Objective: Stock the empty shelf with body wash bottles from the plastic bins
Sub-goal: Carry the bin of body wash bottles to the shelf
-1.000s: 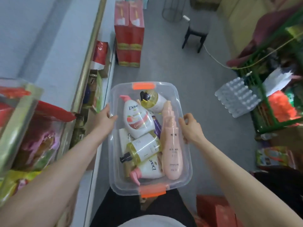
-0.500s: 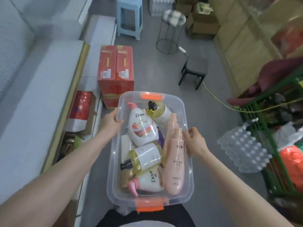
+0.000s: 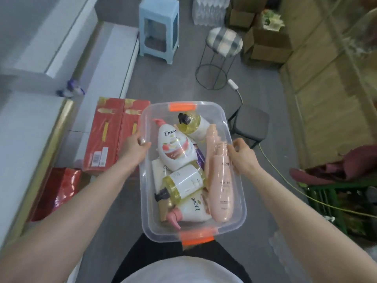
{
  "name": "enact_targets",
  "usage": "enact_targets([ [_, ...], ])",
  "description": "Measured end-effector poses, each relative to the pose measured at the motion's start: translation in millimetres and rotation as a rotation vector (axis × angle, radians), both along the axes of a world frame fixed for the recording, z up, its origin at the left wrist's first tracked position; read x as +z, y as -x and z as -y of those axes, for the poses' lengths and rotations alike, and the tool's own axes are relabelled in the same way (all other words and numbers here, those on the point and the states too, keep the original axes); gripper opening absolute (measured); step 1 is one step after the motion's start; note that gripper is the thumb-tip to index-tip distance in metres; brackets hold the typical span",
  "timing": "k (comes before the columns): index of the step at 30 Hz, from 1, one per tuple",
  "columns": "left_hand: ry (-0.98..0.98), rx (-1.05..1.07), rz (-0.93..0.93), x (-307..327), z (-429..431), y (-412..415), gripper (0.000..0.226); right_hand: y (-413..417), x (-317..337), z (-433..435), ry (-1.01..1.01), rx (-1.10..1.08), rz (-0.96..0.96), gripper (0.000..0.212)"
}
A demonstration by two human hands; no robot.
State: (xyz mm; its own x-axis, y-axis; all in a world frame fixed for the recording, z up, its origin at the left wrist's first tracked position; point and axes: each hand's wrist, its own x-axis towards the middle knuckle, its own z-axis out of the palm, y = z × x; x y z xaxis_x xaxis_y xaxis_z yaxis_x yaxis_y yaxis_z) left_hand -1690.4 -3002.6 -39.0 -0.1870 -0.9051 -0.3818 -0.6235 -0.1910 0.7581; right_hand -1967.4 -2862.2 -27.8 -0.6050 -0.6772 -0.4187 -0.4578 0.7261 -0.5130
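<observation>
Carrying the clear bin of body wash bottles above the floor, the left hand and right hand curl fingers over its long rims. Likely next: set the bin down beside the shelf, out of view, before stocking.

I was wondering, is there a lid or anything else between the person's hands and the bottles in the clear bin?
Nothing visible. The clear bin has no lid, and the Dove bottle and pink bottle lie exposed on top. The left hand and right hand hold its long rims, beside the bottles.
</observation>
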Motion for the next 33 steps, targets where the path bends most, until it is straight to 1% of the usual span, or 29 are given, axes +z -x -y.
enact_targets([
  [1, -0.004, -0.017, -0.003, -1, 31, 19, 0.037, 16, -1, 29, -0.004, -0.005, -0.012, 0.024],
  [3, -0.020, -0.018, -0.006, 0, 92, 54, 0.056, 48, -3, 89, -0.008, -0.003, -0.012, 0.025],
  [5, -0.021, -0.002, 0.005, -1, 149, 84, 0.062, 77, -1, 145, -0.026, 0.015, -0.002, 0.027],
  [8, -0.009, 0.012, 0.037, 0, 236, 127, 0.063, 121, -2, 234, -0.031, 0.042, 0.013, 0.028],
  [11, 0.012, 0.042, 0.030, 0, 326, 170, 0.061, 170, -9, 333, -0.021, 0.064, 0.036, 0.029],
  [17, 0.009, 0.132, 0.126, -15, 494, 225, 0.060, 244, -16, 537, -0.048, 0.193, 0.019, 0.030],
  [20, 0.022, 0.149, 0.148, -18, 583, 244, 0.060, 268, -17, 636, -0.049, 0.241, 0.000, 0.026],
  [24, 0.012, 0.156, 0.113, -20, 709, 266, 0.053, 287, -17, 758, -0.050, 0.256, -0.015, 0.030],
  [28, 0.028, 0.141, 0.116, -21, 839, 286, 0.062, 299, -24, 875, -0.041, 0.226, -0.015, 0.030],
  [33, 0.048, 0.098, 0.148, -16, 979, 314, 0.061, 321, -34, 1002, -0.053, 0.196, 0.023, 0.026],
])
